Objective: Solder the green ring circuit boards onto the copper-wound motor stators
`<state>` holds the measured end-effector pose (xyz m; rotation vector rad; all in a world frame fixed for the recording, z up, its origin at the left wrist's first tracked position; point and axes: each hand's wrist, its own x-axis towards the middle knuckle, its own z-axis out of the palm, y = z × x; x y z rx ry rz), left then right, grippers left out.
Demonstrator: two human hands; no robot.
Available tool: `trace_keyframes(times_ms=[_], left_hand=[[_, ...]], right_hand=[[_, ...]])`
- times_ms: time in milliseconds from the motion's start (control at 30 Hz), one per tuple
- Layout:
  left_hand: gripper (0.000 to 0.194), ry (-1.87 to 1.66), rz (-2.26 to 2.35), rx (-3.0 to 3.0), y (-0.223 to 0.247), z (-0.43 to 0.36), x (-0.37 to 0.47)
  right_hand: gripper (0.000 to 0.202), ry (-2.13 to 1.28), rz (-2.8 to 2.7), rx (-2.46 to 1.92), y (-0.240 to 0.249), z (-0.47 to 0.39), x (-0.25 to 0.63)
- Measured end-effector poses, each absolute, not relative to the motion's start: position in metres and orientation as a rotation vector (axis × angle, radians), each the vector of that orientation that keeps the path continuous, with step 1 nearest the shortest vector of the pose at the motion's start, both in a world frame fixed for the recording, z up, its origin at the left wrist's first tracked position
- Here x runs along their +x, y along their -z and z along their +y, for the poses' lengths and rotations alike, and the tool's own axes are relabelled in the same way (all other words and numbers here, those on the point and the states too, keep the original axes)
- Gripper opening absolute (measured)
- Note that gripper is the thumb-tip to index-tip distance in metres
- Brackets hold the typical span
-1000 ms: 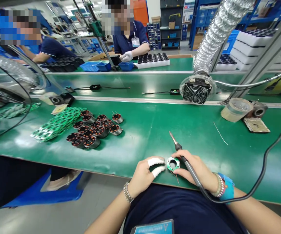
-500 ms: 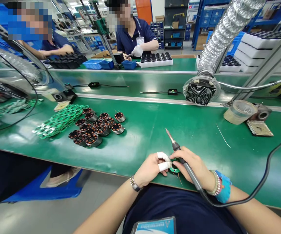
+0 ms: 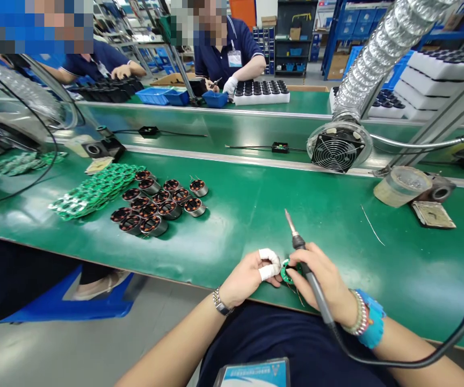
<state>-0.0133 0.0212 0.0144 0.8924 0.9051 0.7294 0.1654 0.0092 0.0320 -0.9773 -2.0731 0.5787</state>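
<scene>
My right hand (image 3: pixel 324 277) grips a soldering iron (image 3: pixel 314 293), its bare tip pointing up and away from me. The thumb and fingertips of that same hand also touch a green ring-shaped circuit board (image 3: pixel 284 272), low over the bench's front edge. Thin copper-coloured wires (image 3: pixel 296 293) hang below the board. White wraps cover the thumb and a finger of my left hand (image 3: pixel 252 274), which are pinched together at the board's left edge. What lies between those fingertips is too small to make out.
Copper-wound motor stators (image 3: pixel 161 196) stand left of centre beside a heap of green ring boards (image 3: pixel 95 188). A fan on a foil duct (image 3: pixel 336 150) hangs at the back. At right are a plastic tub (image 3: pixel 397 188), a sponge tray (image 3: pixel 433 213) and a solder wire (image 3: pixel 372 226). Co-workers sit opposite.
My left thumb and finger have closed into a pinch at the board's edge. The board is tilted more towards me. The soldering iron and right hand have shifted slightly right in view.
</scene>
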Motion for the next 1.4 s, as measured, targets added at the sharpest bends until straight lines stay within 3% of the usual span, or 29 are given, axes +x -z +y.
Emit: trace_keyframes(times_ms=[100, 267, 500, 1400], left_hand=[[0.023, -0.708, 0.884, 0.900, -0.013, 0.024, -0.015], [0.022, -0.700, 0.880, 0.928, -0.011, 0.026, -0.017], [0.022, -0.696, 0.896, 0.914, -0.011, 0.025, -0.017], [0.020, -0.699, 0.910, 0.941, -0.011, 0.025, -0.018]], right_hand=[[0.011, -0.710, -2.002, -1.022, -0.040, 0.003, 0.183], [0.028, -0.766, -2.034, -0.996, -0.053, -0.007, 0.206], [0.015, -0.849, -1.927, -1.138, -0.059, -0.005, 0.206], [0.015, -0.873, -1.964, -1.087, -0.064, -0.004, 0.204]])
